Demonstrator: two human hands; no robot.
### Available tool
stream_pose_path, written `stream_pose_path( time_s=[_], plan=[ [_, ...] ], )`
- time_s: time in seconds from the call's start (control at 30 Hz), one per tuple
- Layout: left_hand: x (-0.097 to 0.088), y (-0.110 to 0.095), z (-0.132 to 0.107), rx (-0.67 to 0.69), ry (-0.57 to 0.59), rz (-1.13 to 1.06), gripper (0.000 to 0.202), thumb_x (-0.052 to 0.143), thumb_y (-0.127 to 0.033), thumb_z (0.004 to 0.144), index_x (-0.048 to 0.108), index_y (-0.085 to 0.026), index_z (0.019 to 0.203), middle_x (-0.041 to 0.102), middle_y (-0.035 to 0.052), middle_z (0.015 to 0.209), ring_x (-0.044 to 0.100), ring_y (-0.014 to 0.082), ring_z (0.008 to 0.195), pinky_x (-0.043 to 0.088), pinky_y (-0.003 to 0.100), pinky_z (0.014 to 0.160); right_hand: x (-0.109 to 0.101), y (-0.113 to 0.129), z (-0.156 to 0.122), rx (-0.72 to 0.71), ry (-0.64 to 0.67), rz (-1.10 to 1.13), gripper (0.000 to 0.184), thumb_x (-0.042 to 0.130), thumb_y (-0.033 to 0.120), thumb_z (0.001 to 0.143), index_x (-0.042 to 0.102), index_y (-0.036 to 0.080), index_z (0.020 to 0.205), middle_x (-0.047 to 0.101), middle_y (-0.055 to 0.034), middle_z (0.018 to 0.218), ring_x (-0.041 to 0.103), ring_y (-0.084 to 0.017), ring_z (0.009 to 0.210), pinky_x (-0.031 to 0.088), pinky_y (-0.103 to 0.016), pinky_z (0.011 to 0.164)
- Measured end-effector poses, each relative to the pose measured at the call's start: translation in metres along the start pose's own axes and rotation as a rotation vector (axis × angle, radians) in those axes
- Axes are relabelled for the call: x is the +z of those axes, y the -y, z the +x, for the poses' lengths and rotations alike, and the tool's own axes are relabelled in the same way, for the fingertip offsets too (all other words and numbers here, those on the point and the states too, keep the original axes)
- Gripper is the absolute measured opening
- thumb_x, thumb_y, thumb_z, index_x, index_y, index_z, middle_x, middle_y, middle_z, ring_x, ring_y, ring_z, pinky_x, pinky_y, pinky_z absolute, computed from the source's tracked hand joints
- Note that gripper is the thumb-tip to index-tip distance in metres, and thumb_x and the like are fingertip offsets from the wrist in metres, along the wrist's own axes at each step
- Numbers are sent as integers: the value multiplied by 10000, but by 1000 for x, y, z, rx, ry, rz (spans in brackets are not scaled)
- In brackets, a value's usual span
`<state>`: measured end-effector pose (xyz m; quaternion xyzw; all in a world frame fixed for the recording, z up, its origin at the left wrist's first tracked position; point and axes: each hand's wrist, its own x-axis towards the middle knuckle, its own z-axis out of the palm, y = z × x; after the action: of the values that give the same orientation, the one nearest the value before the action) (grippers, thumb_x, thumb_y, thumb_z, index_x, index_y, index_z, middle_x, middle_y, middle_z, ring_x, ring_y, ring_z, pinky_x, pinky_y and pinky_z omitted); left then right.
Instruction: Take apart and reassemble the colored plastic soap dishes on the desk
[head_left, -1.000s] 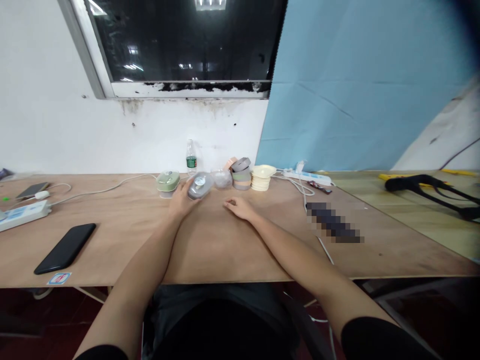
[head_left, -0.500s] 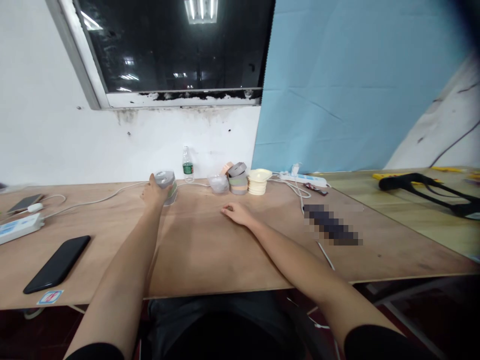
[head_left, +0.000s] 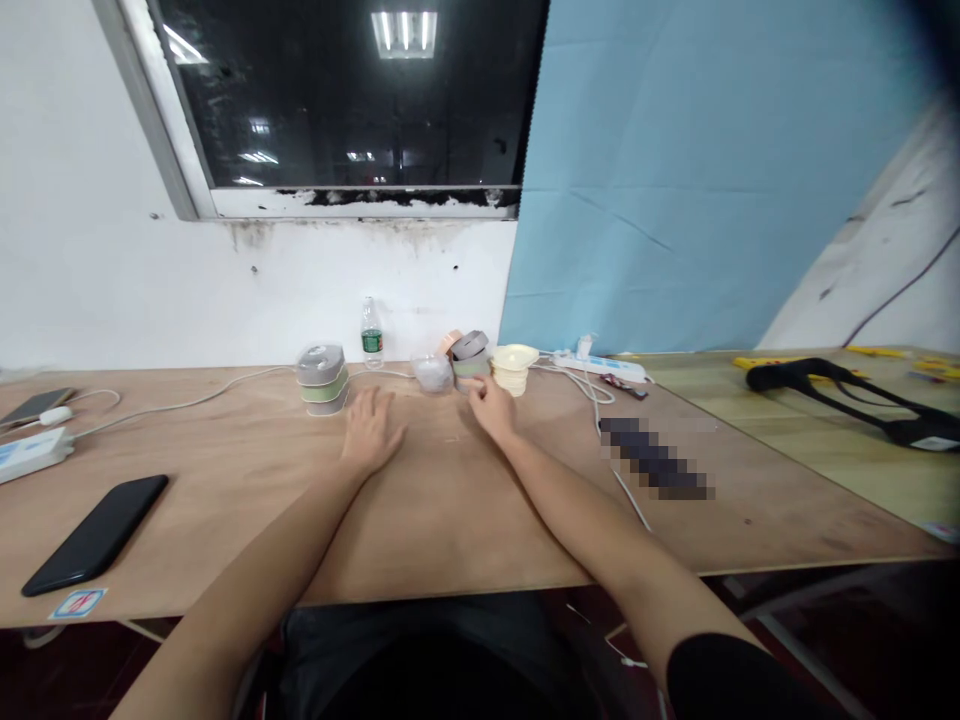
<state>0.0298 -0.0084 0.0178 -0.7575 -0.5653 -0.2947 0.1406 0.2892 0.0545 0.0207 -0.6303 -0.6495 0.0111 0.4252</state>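
Observation:
My left hand (head_left: 369, 430) lies palm down on the wooden table, fingers spread, holding nothing. Just left of it stands a round stack of grey and green bands (head_left: 323, 380) with a grey top, apart from the fingers. My right hand (head_left: 493, 408) is in front of a second grey-green stack (head_left: 471, 368), its fingers loosely curled and apart from the thumb. Whether the fingertips touch that stack is unclear. A grey ring (head_left: 471, 345) and an orange ring (head_left: 450, 342) lean on top. Beside these are a clear plastic bowl (head_left: 433, 374) and cream nested cups (head_left: 513, 368).
A plastic bottle (head_left: 371, 335) stands by the wall. Black phone (head_left: 97, 535) and a power strip (head_left: 34, 452) lie at left. Another power strip (head_left: 611, 368) with cables, a blurred-out dark item (head_left: 656, 460) and a black frame (head_left: 855, 400) are at right.
My left hand has let go of the banded stack and moved right and down onto the table. My right hand has shifted slightly right and forward to the other stack.

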Motion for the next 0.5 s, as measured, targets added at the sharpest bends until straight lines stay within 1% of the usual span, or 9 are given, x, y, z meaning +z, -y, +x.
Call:
stream_pose_path(
  time_s=[0.07,0.1,0.13,0.23,0.3,0.33,0.4,0.5],
  plan=[
    [10,-8,-5,115,141,-7,588,526,-509,833,472,-199,1330,348,161,1457,301,358,1333,313,503,1033,-4,-17,14,58,-112,8,463,461,359,855,511,206,1290,664,-28,791,601,-210,777,422,-286,699],
    [14,-9,-6,139,186,-9,570,524,-518,833,494,-206,1309,369,157,1442,334,355,1309,333,498,1014,-6,-27,20,80,-135,16,519,466,359,847,456,197,1340,661,-29,800,600,-215,778,427,-293,702],
    [17,-9,-6,141,218,-10,552,514,-529,837,514,-212,1288,389,153,1427,365,350,1284,350,493,997,-8,-36,25,95,-145,28,577,474,357,836,398,189,1383,658,-29,803,598,-218,774,431,-299,705],
    [23,-5,-4,77,271,-8,532,460,-566,857,557,-209,1239,455,150,1367,441,340,1208,387,483,955,-9,-62,37,96,-141,69,730,501,344,806,237,178,1466,653,-25,832,601,-220,785,446,-313,729],
    [25,-1,-3,64,295,-22,524,439,-571,866,580,-200,1208,509,143,1303,486,322,1153,403,460,941,-8,-74,40,97,-102,84,778,519,340,790,196,181,1480,656,-28,873,606,-222,812,454,-318,743],
    [25,0,-3,72,302,-34,516,434,-565,871,588,-195,1194,533,137,1269,506,309,1125,409,444,939,-8,-79,41,96,-67,89,789,533,341,780,199,186,1478,658,-31,898,608,-222,823,457,-321,749],
    [25,1,-3,97,311,-59,493,433,-549,877,604,-184,1162,573,127,1203,535,282,1075,415,409,938,-6,-85,40,84,-6,97,751,556,336,764,270,201,1445,658,-39,957,609,-222,851,461,-325,765],
    [23,2,-3,111,326,-81,471,434,-534,883,617,-177,1130,606,116,1141,552,263,1047,422,382,931,-5,-87,36,78,-6,106,572,555,322,770,425,220,1318,655,-46,1016,606,-220,898,459,-335,798]
  ],
)
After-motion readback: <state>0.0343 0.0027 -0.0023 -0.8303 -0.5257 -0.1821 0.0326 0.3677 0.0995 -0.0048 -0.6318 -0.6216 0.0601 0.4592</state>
